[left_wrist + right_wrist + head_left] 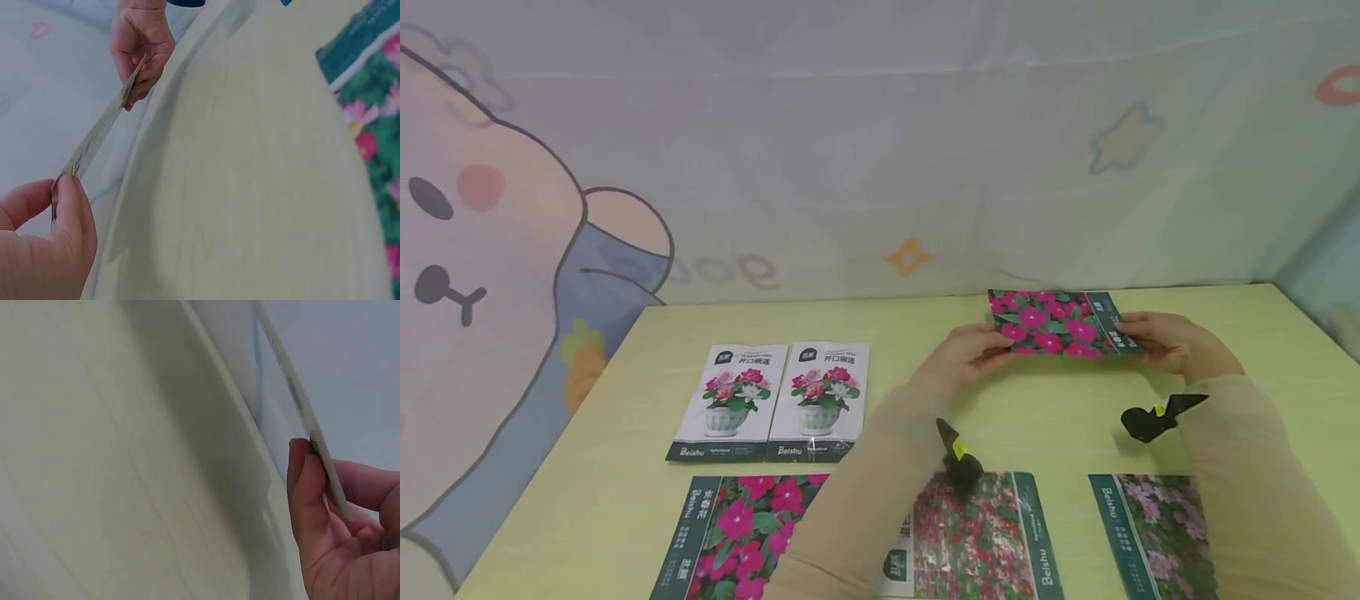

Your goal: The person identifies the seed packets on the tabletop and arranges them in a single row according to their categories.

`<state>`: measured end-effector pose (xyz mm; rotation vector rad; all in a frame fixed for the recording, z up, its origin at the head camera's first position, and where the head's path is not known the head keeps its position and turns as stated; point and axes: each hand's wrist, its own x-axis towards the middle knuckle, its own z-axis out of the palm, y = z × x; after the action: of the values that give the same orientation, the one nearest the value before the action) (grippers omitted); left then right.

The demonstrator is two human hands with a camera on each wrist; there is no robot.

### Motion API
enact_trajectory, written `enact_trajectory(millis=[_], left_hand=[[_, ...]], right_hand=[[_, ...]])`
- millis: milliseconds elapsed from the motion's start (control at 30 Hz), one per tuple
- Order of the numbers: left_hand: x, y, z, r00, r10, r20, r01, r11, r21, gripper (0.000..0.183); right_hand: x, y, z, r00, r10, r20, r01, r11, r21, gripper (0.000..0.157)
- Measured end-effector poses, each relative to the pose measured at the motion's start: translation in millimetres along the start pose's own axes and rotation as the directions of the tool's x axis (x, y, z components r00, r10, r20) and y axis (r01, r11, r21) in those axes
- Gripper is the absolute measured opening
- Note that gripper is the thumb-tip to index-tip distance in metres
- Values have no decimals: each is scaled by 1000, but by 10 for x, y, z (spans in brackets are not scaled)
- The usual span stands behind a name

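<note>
Both hands hold one seed packet (1051,323), printed with magenta flowers and a dark green end band, above the back right of the table. My left hand (961,360) pinches its left edge between thumb and fingers. At the banded end, my right hand (1172,343) pinches the opposite edge. In the left wrist view the packet (97,140) is seen nearly edge-on, spanning from the left hand (47,244) to the right hand (142,47). The right wrist view shows the packet (300,394) as a thin strip in the right hand's (344,531) grip.
Two white bowl-lotus packets (728,403) (818,403) lie side by side at left. Along the front are a magenta-flower packet (741,533), a red-and-pink flower packet (973,533) and a purple-flower packet (1157,533), partly covered by the forearms. A printed cloth (850,150) hangs behind the table (595,500).
</note>
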<state>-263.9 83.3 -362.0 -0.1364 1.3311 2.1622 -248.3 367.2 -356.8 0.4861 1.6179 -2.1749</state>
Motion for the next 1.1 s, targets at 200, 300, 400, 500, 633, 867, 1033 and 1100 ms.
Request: enact_trajectory(millis=[200,300,400,500,633,867,1033,1100], left_hand=[[-54,156,-86,998,18,63,-18,1000,0,21],[-78,240,-143,997,11,75,-11,1000,7,24],[-111,314,-184,997,-14,72,10,999,52,36],[-154,363,-205,996,-30,89,17,990,140,39],[-206,380,-216,984,-55,171,5,960,281,40],[-279,358,-228,956,-162,246,49,912,407,51],[-324,333,-234,948,-188,258,61,899,434,58],[-349,333,-248,942,-192,276,50,892,450,59]], right_hand=[[-22,-9,41,998,-26,58,27,999,-24,29],[-31,0,82,995,-37,94,46,994,-100,30],[-41,-5,136,990,-54,133,80,977,-196,29],[-47,-26,220,983,-65,171,111,955,-275,29],[-55,-65,366,972,-59,228,137,929,-345,30],[-44,-101,615,953,-29,300,162,889,-428,26],[-11,-77,780,945,-27,326,168,895,-414,26],[-8,-67,846,947,-35,320,164,909,-384,25]])
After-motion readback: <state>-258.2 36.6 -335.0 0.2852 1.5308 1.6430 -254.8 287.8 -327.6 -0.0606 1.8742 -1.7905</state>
